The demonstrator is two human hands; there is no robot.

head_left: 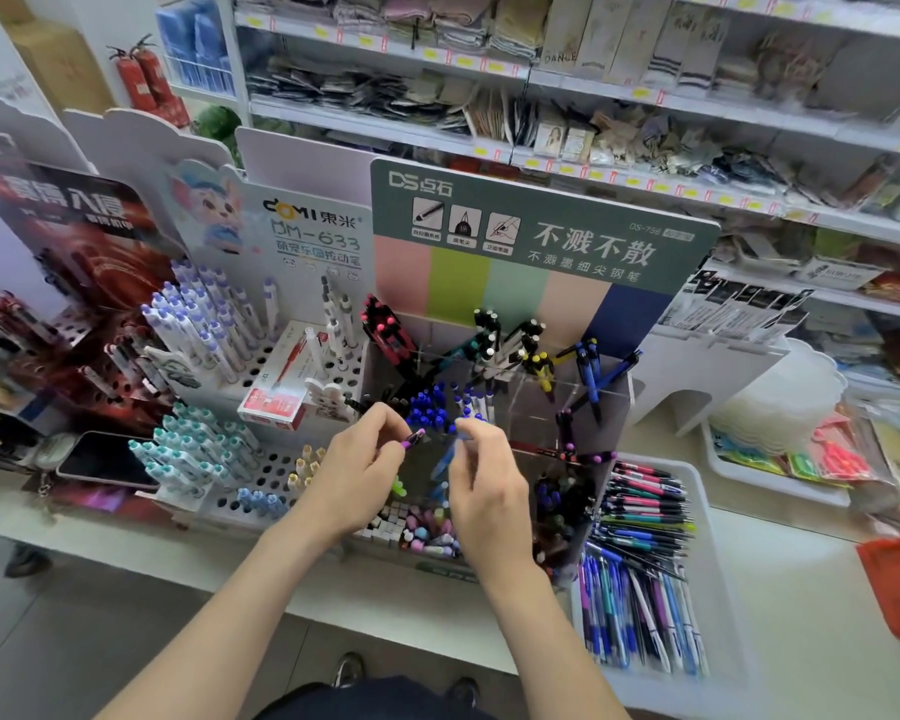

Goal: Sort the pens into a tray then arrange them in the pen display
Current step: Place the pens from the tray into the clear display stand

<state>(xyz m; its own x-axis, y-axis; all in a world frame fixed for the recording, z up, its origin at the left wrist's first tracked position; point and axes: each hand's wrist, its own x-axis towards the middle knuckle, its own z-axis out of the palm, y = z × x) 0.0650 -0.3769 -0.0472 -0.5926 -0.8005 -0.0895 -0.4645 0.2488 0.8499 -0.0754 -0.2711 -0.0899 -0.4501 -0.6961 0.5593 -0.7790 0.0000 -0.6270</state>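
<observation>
**Both hands at the pen display, each pinching a pen**

Centre of frame: the left hand [354,472] pinches a purple-tipped pen [414,439] between thumb and curled fingers, just above the clear front compartments of the pen display [520,293]. Beside it, the right hand [484,483] curls its fingers round a blue pen [445,457], which is blurred and angled down into the same display. Blue-capped pens [432,407] stand in the compartment just behind the fingertips. Lower right: the white tray [718,589] sits on the counter just beside the display, holding a loose pile of mixed pens [640,553]. Left of centre: a white perforated stand [281,475] carries pale blue and teal pens, with a phone [105,462] lying near its left edge
</observation>
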